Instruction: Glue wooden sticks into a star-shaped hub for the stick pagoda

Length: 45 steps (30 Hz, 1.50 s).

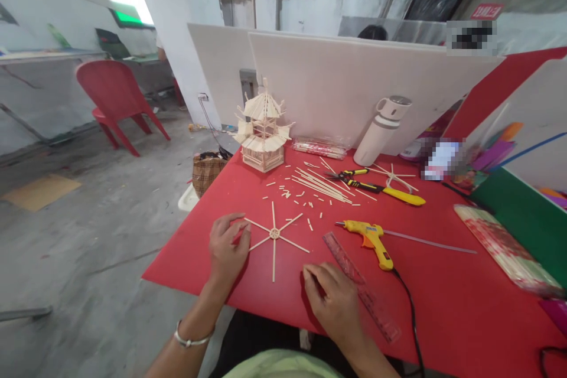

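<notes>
A six-armed star of thin wooden sticks (273, 248) lies flat on the red tabletop, with a small round hub at its middle. At its left side is my left hand (229, 245), fingers bent and apart, close to the tips of the left arms; whether it touches them I cannot tell. My right hand (332, 295) rests low and to the right of the star, beside a clear ruler (381, 313). Its fingers are curled with thumb and forefinger together, and anything between them is too small to make out. A yellow glue gun (370, 239) lies beyond the ruler.
A stick-built pagoda (264, 130) stands at the back left. Loose sticks (321, 186) and short cut pieces lie mid-table near yellow-black pliers (376, 188). Behind are a white bottle (383, 130) and foam boards (354, 82). A bag of sticks (505, 248) lies right; the gun's cord (411, 307) trails forward.
</notes>
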Available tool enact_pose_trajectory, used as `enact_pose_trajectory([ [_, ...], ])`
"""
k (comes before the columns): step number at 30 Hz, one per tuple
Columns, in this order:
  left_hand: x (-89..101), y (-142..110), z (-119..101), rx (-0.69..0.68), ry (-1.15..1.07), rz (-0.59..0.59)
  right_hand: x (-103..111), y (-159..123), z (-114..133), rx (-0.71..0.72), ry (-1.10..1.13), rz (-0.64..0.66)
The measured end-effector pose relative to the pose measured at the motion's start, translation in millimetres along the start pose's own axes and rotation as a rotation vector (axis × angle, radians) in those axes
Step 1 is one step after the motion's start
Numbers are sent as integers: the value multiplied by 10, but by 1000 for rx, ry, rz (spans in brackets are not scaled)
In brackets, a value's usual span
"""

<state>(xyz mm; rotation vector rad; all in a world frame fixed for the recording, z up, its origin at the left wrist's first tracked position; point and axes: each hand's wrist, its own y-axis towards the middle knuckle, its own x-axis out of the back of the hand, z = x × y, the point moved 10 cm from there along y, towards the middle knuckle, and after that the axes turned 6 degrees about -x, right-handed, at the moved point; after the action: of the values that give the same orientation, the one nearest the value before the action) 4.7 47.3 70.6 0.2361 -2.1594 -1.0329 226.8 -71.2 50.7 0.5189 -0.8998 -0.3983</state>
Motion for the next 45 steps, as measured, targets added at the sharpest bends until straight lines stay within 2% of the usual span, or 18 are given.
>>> enact_pose_trajectory([
  [17,-56,0,10,27,54,37,-6,44,22,-6,53,34],
  [33,-102,1,-28,-29,55,65,-8,46,11,-15,88,47],
  [41,-243,-17,-126,-109,105,215,-127,315,128,2,-33,83],
  [45,-277,-29,-198,-143,102,274,-92,455,99,17,-126,50],
])
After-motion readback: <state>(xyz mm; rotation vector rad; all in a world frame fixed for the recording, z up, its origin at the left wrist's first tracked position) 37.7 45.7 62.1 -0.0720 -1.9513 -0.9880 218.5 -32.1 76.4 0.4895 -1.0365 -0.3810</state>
